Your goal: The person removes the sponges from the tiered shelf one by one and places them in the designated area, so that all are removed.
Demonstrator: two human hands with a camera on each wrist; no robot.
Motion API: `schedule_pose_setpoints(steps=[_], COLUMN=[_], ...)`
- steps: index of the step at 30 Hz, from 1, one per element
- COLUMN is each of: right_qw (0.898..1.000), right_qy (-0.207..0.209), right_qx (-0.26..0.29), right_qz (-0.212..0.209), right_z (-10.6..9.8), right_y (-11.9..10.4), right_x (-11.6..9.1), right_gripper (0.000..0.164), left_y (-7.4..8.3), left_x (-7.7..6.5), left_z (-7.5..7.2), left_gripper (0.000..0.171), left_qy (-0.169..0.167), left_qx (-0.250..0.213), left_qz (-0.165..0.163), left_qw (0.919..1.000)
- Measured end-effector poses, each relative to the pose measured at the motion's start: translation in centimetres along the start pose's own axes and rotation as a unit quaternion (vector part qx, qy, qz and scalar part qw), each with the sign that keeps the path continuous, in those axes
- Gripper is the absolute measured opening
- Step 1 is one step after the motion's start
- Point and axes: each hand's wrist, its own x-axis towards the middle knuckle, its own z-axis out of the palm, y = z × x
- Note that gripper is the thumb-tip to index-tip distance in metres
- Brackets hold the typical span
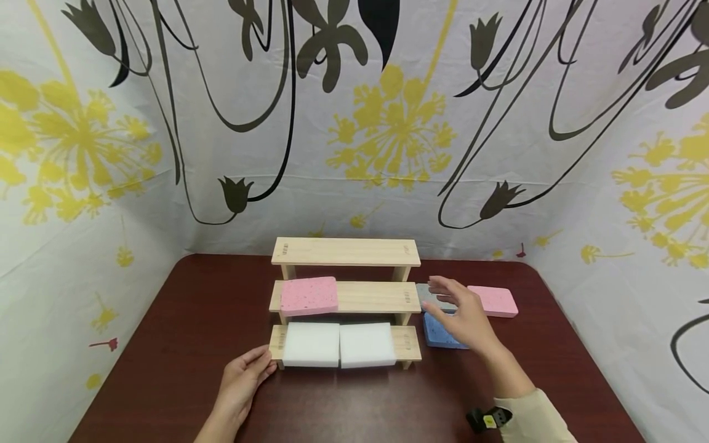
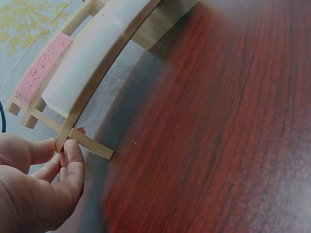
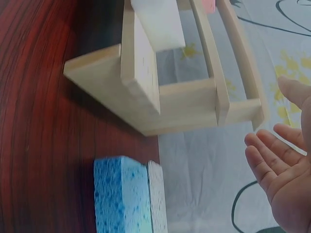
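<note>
A three-tier wooden stand [image 1: 346, 251] rises in steps in the middle of the table. On its lowest tier two white sponges [image 1: 311, 344] lie side by side, and a pink sponge [image 1: 309, 296] sits at the left of the middle tier. My left hand [image 1: 242, 383] pinches the left end of the lowest board, thumb above and fingers below in the left wrist view. Right of the stand, my right hand [image 1: 465, 314] hovers with fingers spread and holds nothing. Beneath it are a blue sponge [image 3: 121, 194] and a grey sponge [image 3: 157, 199], both partly covered in the head view.
A second pink sponge [image 1: 495, 301] lies on the dark red table [image 1: 210, 307], beyond my right hand. Patterned cloth [image 1: 332, 154] hangs behind the table and along both sides. A black band [image 1: 488, 419] is by the right sleeve [image 1: 532, 418].
</note>
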Motion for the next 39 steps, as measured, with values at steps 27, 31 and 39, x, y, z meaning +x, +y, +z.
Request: schedule_pose_setpoints(steps=[27, 31, 39], right_qw=[0.998, 0.997, 0.996], right_qy=[-0.038, -0.052, -0.074], right_qx=[0.058, 0.061, 0.051], right_qz=[-0.011, -0.007, -0.010], right_z=[3.8, 4.4, 5.4], right_y=[-3.2, -3.8, -4.4], right_x=[2.2, 2.6, 3.2], right_gripper=[0.052, 0.054, 0.057], left_y=[0.1, 0.1, 0.1], left_x=[0.0, 0.0, 0.1], left_z=[-0.1, -0.1, 0.0], left_gripper=[0.042, 0.042, 0.043], left_qy=[0.000, 0.000, -0.001], left_qx=[-0.004, -0.004, -0.002], left_qz=[0.002, 0.003, 0.000], left_qw=[1.0000, 1.0000, 1.0000])
